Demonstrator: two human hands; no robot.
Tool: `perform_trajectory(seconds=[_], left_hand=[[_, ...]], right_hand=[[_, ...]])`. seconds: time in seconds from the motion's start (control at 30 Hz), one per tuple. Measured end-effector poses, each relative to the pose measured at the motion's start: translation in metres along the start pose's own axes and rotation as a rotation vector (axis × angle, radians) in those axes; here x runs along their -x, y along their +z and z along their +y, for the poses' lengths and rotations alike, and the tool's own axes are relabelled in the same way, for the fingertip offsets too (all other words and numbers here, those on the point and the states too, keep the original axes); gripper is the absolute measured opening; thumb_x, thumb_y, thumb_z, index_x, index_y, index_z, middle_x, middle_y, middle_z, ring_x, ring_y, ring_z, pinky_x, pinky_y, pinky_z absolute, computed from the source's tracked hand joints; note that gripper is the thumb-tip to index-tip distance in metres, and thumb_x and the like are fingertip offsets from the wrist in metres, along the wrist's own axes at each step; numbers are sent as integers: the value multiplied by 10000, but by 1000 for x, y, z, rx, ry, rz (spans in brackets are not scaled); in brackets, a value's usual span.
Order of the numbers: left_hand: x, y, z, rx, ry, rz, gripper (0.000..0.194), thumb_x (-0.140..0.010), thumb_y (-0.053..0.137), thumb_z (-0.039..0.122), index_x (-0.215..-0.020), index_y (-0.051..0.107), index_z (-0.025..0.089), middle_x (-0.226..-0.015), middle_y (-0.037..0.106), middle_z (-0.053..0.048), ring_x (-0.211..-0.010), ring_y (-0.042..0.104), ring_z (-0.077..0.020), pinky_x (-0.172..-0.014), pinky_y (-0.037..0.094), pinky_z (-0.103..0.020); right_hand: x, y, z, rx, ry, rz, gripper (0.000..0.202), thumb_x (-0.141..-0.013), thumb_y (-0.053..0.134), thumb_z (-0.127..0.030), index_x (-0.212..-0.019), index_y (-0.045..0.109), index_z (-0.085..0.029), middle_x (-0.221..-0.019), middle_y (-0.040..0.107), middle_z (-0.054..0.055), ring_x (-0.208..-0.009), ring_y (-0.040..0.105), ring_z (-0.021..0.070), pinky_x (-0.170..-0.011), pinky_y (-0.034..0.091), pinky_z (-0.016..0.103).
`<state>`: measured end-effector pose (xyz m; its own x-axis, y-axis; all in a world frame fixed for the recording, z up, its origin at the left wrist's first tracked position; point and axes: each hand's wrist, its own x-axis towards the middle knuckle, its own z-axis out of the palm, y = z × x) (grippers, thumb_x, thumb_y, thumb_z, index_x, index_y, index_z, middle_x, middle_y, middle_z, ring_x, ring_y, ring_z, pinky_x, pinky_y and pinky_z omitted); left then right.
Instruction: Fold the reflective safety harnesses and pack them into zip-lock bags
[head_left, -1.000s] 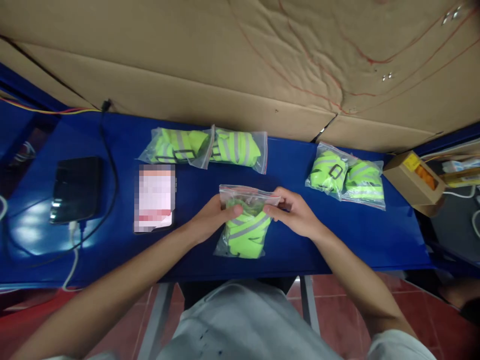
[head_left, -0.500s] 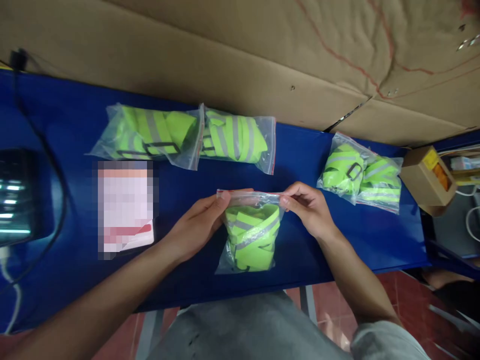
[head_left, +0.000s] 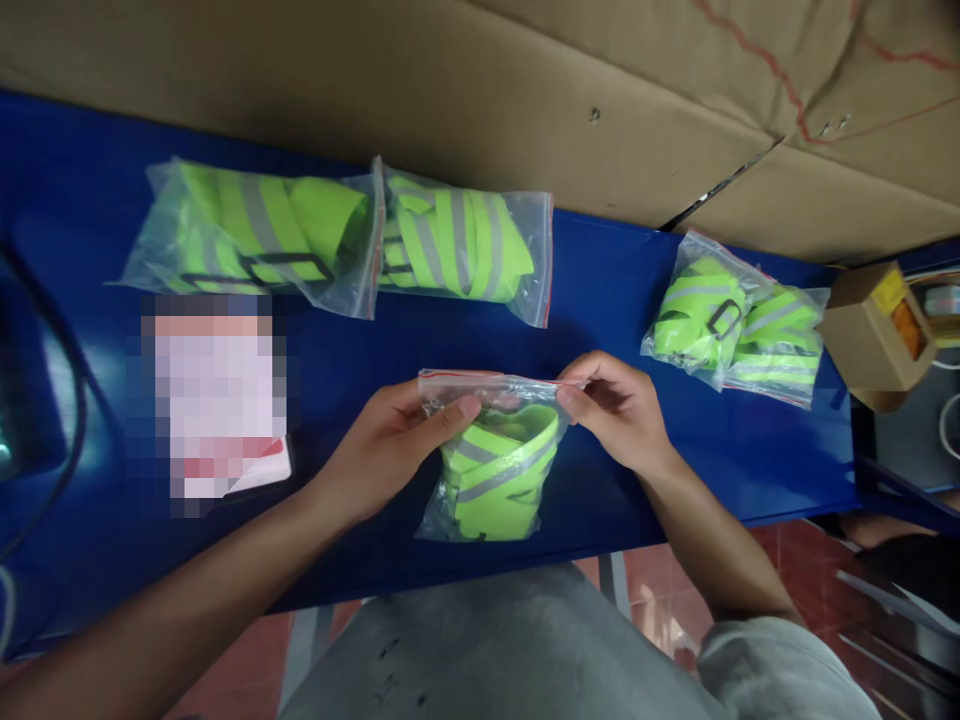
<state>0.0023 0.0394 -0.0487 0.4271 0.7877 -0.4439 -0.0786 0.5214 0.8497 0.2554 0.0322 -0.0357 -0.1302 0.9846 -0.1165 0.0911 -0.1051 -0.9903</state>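
Pinching a clear zip bag (head_left: 517, 387) near its top, the left hand (head_left: 397, 437) and right hand (head_left: 621, 415) hold it over the blue table (head_left: 765, 455). Yellow-green strapping (head_left: 499, 485) lies bundled inside

We can't read the flat thing (head_left: 217, 400) toward the left end of the surface (head_left: 712, 450), its face is all mosaic. The dark object (head_left: 30, 390) beyond it gets chopped off by the picture's edge. The left hand (head_left: 401, 440) has fingers partly hidden behind the bag (head_left: 495, 470), and we honestly can't tell if the zip's sealed. Orange stuff (head_left: 909, 325) in the box (head_left: 862, 335) by the right edge? Too small for us.
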Motion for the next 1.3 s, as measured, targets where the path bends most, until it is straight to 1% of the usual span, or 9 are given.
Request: perform_trajectory(seconds=[0.07, 0.2, 0.43, 0.57, 0.7, 0.93, 1.03, 1.17, 1.3], left_hand=[[0, 2, 1, 0, -4, -4, 321, -932, 735, 478, -1185, 807, 296, -1219, 791, -36, -1161, 725, -270, -1021, 573, -364], [2, 6, 5, -41, -2, -10, 350, -925, 739, 488, -1186, 807, 265, -1185, 801, -51, -1126, 742, -268, -986, 590, -348], [3, 10, 5, -45, -11, -43, 364, -923, 738, 497, -1195, 801, 265, -1145, 812, -49, -1054, 765, -243, -922, 610, -306], [3, 13, 8, -55, -18, -73, 332, -923, 738, 483, -1165, 812, 268, -1136, 814, -50, -1056, 767, -246, -902, 617, -299], [4, 17, 11, -65, 2, -88, 280, -926, 734, 454, -1116, 828, 271, -1135, 814, -51, -1027, 769, -243, -923, 616, -319], [3, 21, 8, -93, 12, -123, 272, -931, 715, 449, -1120, 826, 288, -1112, 813, -44, -1008, 761, -246, -942, 609, -350], [3, 20, 7, -124, 5, -80, 316, -918, 718, 487, -1128, 813, 270, -1050, 814, -45, -932, 753, -229, -820, 608, -308], [4, 18, 7, -199, 52, 87, 264, -926, 717, 482, -983, 800, 237, -877, 778, -17, -771, 683, -155, -660, 518, -220], [6, 17, 7, -262, 119, 112, 222, -933, 716, 435, -899, 760, 221, -776, 727, 6, -665, 621, -130, -580, 460, -216]], right_hand=[[2, 1, 1, 54, -55, 21, 184, -920, 758, -314, -816, 652, -205, -784, 652, 3, -685, 594, 105, -605, 501, 226], [4, 3, -1, 113, -30, -39, 152, -941, 734, -336, -886, 671, -208, -834, 667, 11, -735, 606, 117, -637, 498, 235], [5, 8, -2, 149, -21, -40, 186, -952, 718, -356, -864, 666, -200, -802, 665, 6, -708, 594, 115, -632, 471, 238], [6, 8, -4, 176, 44, -103, 186, -963, 694, -367, -894, 673, -195, -776, 647, -5, -635, 532, 95, -587, 423, 232], [6, 7, -6, 172, 52, -112, 178, -950, 702, -334, -854, 667, -188, -727, 625, -19, -582, 479, 79, -549, 380, 224], [6, 5, -10, 175, 84, -172, 135, -905, 761, -300, -867, 692, -190, -749, 651, -24, -616, 523, 78, -564, 391, 212], [5, 4, -10, 151, 97, -166, 148, -901, 760, -283, -833, 674, -183, -713, 627, -35, -587, 492, 66, -546, 374, 206], [5, 2, -10, 153, 135, -205, 155, -918, 744, -308, -859, 674, -183, -703, 614, -36, -578, 482, 66, -532, 370, 205], [5, 4, -11, 162, 164, -260, 180, -927, 753, -367, -964, 722, -193, -775, 673, -15, -604, 536, 81, -537, 399, 214]])
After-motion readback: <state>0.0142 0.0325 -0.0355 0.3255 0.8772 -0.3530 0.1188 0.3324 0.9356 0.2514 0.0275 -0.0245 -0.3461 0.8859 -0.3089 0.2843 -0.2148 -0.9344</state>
